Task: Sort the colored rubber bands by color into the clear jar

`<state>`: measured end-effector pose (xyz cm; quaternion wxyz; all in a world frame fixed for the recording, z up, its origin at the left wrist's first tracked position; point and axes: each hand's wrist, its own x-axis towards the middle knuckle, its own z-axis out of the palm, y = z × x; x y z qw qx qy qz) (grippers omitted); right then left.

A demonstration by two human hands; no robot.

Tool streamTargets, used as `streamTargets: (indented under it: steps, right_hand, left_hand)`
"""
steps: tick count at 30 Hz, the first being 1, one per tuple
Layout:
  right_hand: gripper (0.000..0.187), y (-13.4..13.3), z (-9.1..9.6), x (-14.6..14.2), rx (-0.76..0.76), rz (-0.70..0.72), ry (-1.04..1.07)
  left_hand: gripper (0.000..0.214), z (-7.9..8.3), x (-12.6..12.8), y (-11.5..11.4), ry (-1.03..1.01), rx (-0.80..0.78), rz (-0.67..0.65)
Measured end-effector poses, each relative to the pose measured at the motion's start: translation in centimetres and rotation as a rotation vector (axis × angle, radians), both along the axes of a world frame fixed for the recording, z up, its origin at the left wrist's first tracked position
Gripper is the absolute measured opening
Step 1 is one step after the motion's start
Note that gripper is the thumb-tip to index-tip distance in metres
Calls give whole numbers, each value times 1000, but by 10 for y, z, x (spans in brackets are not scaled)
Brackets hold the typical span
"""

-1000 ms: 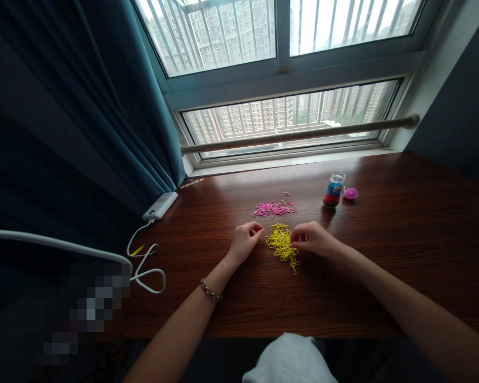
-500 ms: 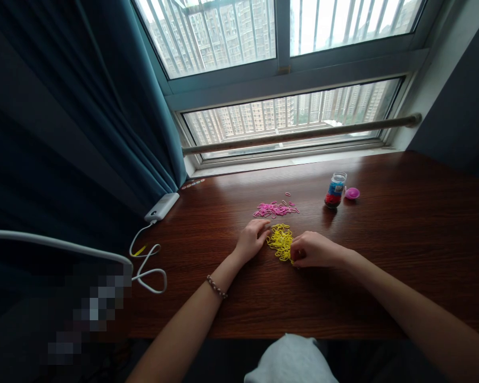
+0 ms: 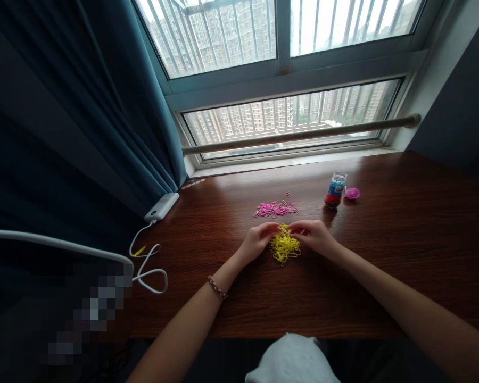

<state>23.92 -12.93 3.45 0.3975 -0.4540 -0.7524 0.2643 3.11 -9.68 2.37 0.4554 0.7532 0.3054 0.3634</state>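
A pile of yellow rubber bands [image 3: 285, 248] lies on the brown wooden table. From its left side my left hand [image 3: 258, 240] reaches in, a beaded bracelet on the wrist, its fingers stretched out and touching the far left edge of the pile. My right hand [image 3: 314, 236] mirrors it on the other side, fingers extended over the upper right edge. Both sets of fingertips nearly meet at the top of the heap. Just beyond them is a looser pile of pink rubber bands [image 3: 275, 209], with a few strays behind it.
A glass jar [image 3: 336, 190] with a blue label and red contents stands at the back right, beside a pink lid [image 3: 352, 193]. At the left edge lie a white power strip [image 3: 162, 207] and its looped white cable [image 3: 159, 291]. A blue curtain [image 3: 143, 106] hangs there.
My right hand has moved from the pile's lower right up to its upper right edge. My left hand has shifted slightly rightward. The yellow bands are bunched closer together.
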Motion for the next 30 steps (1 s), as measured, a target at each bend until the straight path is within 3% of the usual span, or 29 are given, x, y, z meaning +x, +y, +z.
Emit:
streamTargets:
  steps: [3, 7, 11, 18, 24, 30]
  right_hand:
    - [25, 6, -7, 4, 122, -40, -81]
    - [33, 11, -19, 6, 157, 6, -318]
    - [34, 12, -26, 6, 125, 80, -414]
    - [31, 13, -20, 3, 143, 176, -275]
    - [30, 1, -3, -1, 39, 228, -3]
    - [32, -3, 7, -2, -28, 235, 25]
  left_hand:
    - [28, -2, -5, 5, -39, -58, 92]
    - [23, -3, -18, 16, 135, -36, 272]
    - [28, -1, -26, 20, 354, -13, 211]
    - [15, 2, -18, 7, 449, 209, 120]
    - [10, 0, -16, 5, 432, 239, 163]
    - [9, 4, -15, 3, 350, 244, 244]
